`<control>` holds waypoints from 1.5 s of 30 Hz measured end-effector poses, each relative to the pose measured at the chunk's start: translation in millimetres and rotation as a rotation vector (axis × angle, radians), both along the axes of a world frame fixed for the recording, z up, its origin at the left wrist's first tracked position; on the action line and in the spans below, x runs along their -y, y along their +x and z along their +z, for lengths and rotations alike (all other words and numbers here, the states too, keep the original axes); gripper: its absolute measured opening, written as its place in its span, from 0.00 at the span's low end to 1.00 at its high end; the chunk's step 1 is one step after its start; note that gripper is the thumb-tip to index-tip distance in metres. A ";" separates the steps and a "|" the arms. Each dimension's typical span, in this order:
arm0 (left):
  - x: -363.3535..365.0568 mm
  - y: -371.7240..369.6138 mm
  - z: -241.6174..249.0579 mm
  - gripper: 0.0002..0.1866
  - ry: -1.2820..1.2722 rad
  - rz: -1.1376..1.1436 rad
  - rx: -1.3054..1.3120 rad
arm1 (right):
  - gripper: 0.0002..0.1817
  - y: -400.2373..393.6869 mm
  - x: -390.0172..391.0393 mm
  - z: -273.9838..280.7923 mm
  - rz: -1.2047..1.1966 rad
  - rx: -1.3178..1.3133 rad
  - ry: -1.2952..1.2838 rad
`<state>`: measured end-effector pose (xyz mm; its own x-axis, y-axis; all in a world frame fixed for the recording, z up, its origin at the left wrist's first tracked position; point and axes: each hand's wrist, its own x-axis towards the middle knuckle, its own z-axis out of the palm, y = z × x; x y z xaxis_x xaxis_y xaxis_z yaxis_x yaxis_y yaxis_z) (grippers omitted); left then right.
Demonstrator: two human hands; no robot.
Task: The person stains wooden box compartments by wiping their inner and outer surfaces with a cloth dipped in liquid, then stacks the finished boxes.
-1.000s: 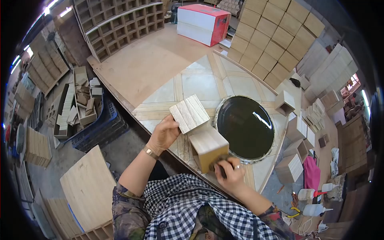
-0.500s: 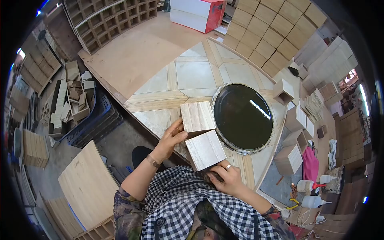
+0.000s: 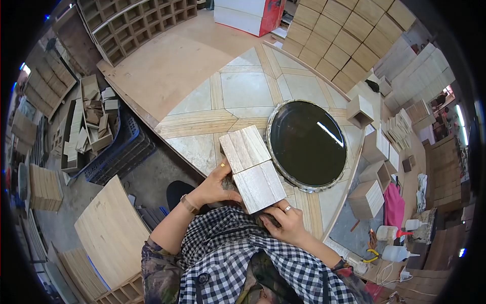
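Observation:
Two pale wooden boxes lie flush, end to end, in front of me: the far box [image 3: 245, 148] and the near box [image 3: 259, 186]. My left hand [image 3: 212, 188] grips their left side around the seam, thumb toward me. With its fingers curled at the near right corner, my right hand [image 3: 287, 223] holds the near box. The undersides of both boxes and some of my fingertips are hidden. Just right of the boxes is a round dark glossy disc [image 3: 306, 144] with a worn rim, on the tiled tabletop [image 3: 244, 92].
Stacked wooden boxes [image 3: 349, 38] rise at the back right. More open boxes [image 3: 365, 200], glue bottles [image 3: 397, 254], yellow-handled pliers [image 3: 372, 256] and a pink cloth [image 3: 393, 205] lie on the right. A blue crate [image 3: 121, 157] with wood scraps stands on the floor at left.
The far box has swung into line with the near one, closing the angled gap between them. My left hand has shifted toward me, to the seam. My right hand stays at the near corner.

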<state>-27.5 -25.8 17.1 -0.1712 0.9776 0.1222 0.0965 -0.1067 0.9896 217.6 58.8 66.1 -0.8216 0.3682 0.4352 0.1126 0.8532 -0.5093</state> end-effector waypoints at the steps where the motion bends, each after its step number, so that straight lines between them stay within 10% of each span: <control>1: -1.0 -1.3 5.2 0.52 -0.019 0.014 -0.071 | 0.10 0.7 0.1 -0.7 -0.006 0.000 -0.003; 13: -21.6 13.9 15.6 0.18 0.127 0.223 -0.268 | 0.14 12.8 -18.3 7.7 0.035 -0.139 -0.085; 45: -25.8 16.3 3.7 0.12 0.150 0.255 -0.122 | 0.23 -0.3 -5.4 11.1 -0.022 -0.111 0.047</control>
